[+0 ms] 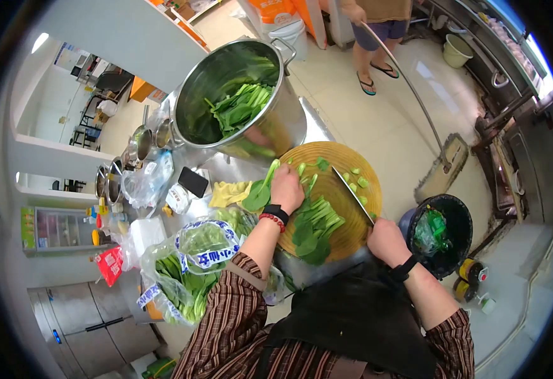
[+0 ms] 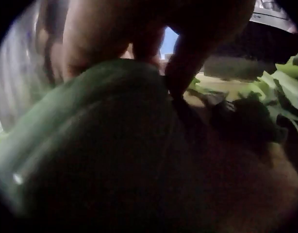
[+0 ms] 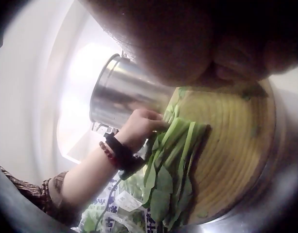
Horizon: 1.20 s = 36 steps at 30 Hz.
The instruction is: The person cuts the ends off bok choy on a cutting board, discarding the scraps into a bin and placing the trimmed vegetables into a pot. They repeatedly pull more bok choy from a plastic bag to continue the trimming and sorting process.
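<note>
My left hand [image 1: 286, 189] grips leafy greens [image 1: 261, 192] at the left edge of the round cutting board [image 1: 368, 174]. In the left wrist view its fingers come down on a broad dark leaf [image 2: 91, 111]. My right hand [image 1: 389, 241] holds a knife [image 1: 352, 194] by the handle, its blade slanting across the board. Beneath the left hand lies a bunch of greens [image 1: 319, 221], pale stems toward the blade. Small cut stem pieces [image 1: 362, 182] are scattered beyond the knife. In the right wrist view the right hand [image 3: 188, 43] fills the top and the knife is mostly hidden.
A large steel pot [image 1: 276, 120] with greens inside stands behind the board. Plastic bags of greens [image 1: 191, 278] lie at the left, near a yellow cloth [image 1: 229, 193] and a phone [image 1: 192, 182]. A black bin [image 1: 456, 221] stands at the right. Farther back, a person holds a mop [image 1: 444, 165].
</note>
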Motion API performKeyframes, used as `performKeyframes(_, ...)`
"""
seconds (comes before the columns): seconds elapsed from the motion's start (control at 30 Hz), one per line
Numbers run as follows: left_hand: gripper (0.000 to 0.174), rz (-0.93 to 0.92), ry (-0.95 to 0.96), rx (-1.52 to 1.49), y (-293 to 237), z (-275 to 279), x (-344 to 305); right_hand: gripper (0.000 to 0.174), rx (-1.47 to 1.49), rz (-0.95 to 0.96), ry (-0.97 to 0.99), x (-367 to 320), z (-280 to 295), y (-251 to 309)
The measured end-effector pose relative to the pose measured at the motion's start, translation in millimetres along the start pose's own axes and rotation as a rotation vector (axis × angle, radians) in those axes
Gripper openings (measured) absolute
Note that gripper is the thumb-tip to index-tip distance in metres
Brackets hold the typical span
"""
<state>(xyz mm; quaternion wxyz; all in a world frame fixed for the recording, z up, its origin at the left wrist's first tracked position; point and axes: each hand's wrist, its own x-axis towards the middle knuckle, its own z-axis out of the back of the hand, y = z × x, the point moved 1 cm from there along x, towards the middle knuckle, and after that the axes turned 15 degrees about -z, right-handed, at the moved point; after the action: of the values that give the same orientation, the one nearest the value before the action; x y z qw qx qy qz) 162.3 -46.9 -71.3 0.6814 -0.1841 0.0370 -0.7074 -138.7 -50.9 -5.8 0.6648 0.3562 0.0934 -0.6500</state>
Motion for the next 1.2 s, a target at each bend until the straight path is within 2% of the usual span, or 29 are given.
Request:
performKeyframes(0.07,0.011,-0.029,-0.024,0.034,-10.4,5.9,5.2,0.020,-0.001,0.005,0.003,1.7,0.1,0.0)
performKeyframes(0.13,0.013,0.057,0.104,0.106,-23.7,8.5,5.3,0.020,-0.023,0.013,0.003,3.1,-3.0,-2.0)
performKeyframes(0.17,0.013,0.060,0.102,0.107,-18.2,3.9,1.3,0.020,-0.025,0.016,0.004,3.2,-4.5,-3.3)
performKeyframes(0.23,0.012,0.025,-0.068,-0.073,2.5,-4.8,-3.6,0.020,0.004,0.045,-0.016,5.1,-5.6,-5.7)
performKeyframes(0.3,0.012,0.096,-0.029,-0.385,19.9,17.5,-11.2,0.020,0.006,0.029,-0.015,5.9,-6.2,-6.1)
performKeyframes(0.37,0.016,0.292,-0.023,-0.782,24.5,50.6,-17.8,0.020,0.011,0.013,-0.009,6.2,-7.1,-7.5)
performKeyframes(0.47,0.018,0.348,-0.042,-0.804,15.8,94.1,-4.3,0.019,0.017,0.027,-0.001,7.4,-9.1,-8.5)
performKeyframes(0.5,0.018,0.351,-0.044,-0.802,16.6,88.0,-0.1,0.019,0.007,0.029,-0.003,7.6,-9.1,-8.1)
performKeyframes(0.57,0.013,0.057,-0.113,-0.438,17.0,53.3,13.7,0.019,-0.009,0.036,-0.007,10.2,-10.8,-10.0)
performKeyframes(0.6,0.008,0.022,-0.055,-0.335,22.0,29.4,17.8,0.019,-0.009,0.060,-0.009,13.2,-15.3,-12.8)
performKeyframes(0.63,0.008,0.022,-0.063,-0.337,17.9,10.2,16.9,0.019,-0.009,0.083,-0.014,14.9,-16.4,-14.5)
performKeyframes(0.7,0.012,0.053,-0.112,-0.073,3.4,-15.0,17.5,0.019,-0.003,0.065,-0.031,12.1,-10.2,-10.3)
performKeyframes(0.8,0.012,0.017,-0.222,-0.021,-12.0,-17.1,8.4,0.019,0.010,0.045,-0.034,5.2,-12.8,-10.5)
performKeyframes(0.83,0.012,0.012,-0.225,-0.020,-13.5,-14.3,8.5,0.018,0.019,0.046,-0.043,7.1,-12.0,-10.0)
performKeyframes(0.93,0.030,0.118,-0.141,-0.148,-18.6,-4.5,3.3,0.019,0.024,0.038,-0.031,8.9,-13.0,-11.0)
performKeyframes(1.07,0.034,0.097,-0.174,-0.156,-31.1,5.5,2.7,0.019,0.001,0.022,-0.013,8.9,-9.8,-8.8)
performKeyframes(1.13,0.032,-0.028,-0.170,-0.100,-31.4,-0.4,-0.7,0.020,0.015,0.044,-0.006,11.2,-10.8,-9.4)
performKeyframes(1.2,0.031,-0.067,-0.118,-0.140,-25.5,-8.0,-5.4,0.020,0.003,0.034,-0.002,9.5,-8.2,-7.2)
